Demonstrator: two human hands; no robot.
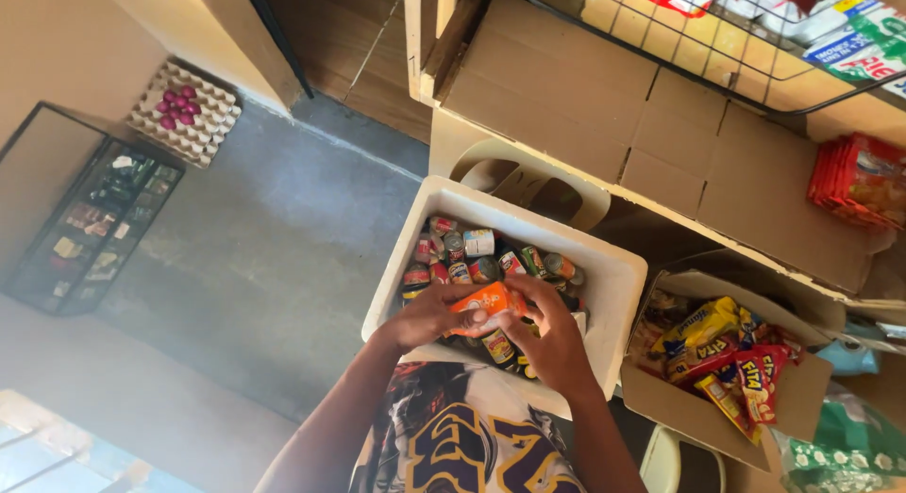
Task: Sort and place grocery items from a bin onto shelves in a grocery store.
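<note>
Holding: got an orange packet (487, 304) between both hands, right over the white tub (618, 295) on my lap.
Left hand (425, 316): fingers curled round the left end of the packet, thumb on top, so it's a pinch, not a fist.
Right hand (552, 337): wrapped over the right end, fingers bent down across it, hand half covering the cans underneath.
Packet: lying roughly flat, tilted a bit up to the right, touching nothing but my fingers as far as I can see.
Tub: packed with small cans (477, 257), mostly lying on their sides, labels every which way.
Grip tip: I reckon keeping both ends pinched is the safe way, since a soft packet folds if only one hand has it.
Watch out: cans look loosely heaped, so I'd keep my wrists lifted and not lean on them.
Nearby: cardboard box (802, 399) of yellow and red snack packs (727, 356) just to my right, egg tray (184, 111) well off on the floor.
</note>
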